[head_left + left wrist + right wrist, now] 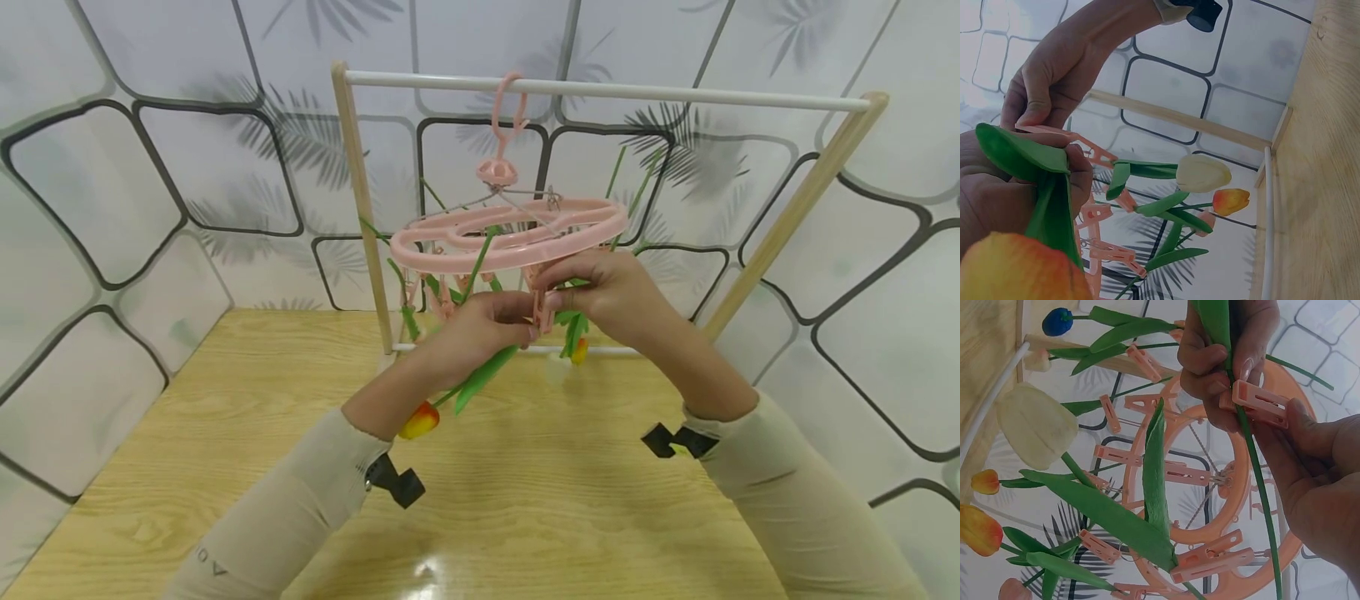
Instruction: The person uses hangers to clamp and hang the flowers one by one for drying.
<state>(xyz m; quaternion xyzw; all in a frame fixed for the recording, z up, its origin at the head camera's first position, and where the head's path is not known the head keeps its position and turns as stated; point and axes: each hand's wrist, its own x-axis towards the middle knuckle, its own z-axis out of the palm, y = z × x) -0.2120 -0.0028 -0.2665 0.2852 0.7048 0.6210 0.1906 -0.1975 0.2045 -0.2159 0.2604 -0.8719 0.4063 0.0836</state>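
Note:
A pink round clip hanger point(510, 250) hangs by its hook from a white rod. My left hand point(480, 333) grips the green stem of an artificial tulip, its orange-yellow bloom point(418, 420) pointing down toward the table. Under the hanger's ring, my right hand point(607, 292) pinches a pink clothespin point(1263, 403) between thumb and fingers. The held stem point(1260, 487) runs right beside that clothespin, close to the fingertips of both hands. Other tulips hang from the clips, among them a white tulip point(1038, 425), a blue tulip point(1057, 324) and an orange-yellow tulip point(1230, 202).
The white rod point(637, 94) joins two slanted wooden posts point(795, 217) of a rack standing on the wood-grain table point(525, 492). A lower white bar point(1268, 231) runs close to the tabletop. Patterned wall covering point(97, 208) stands behind and at both sides.

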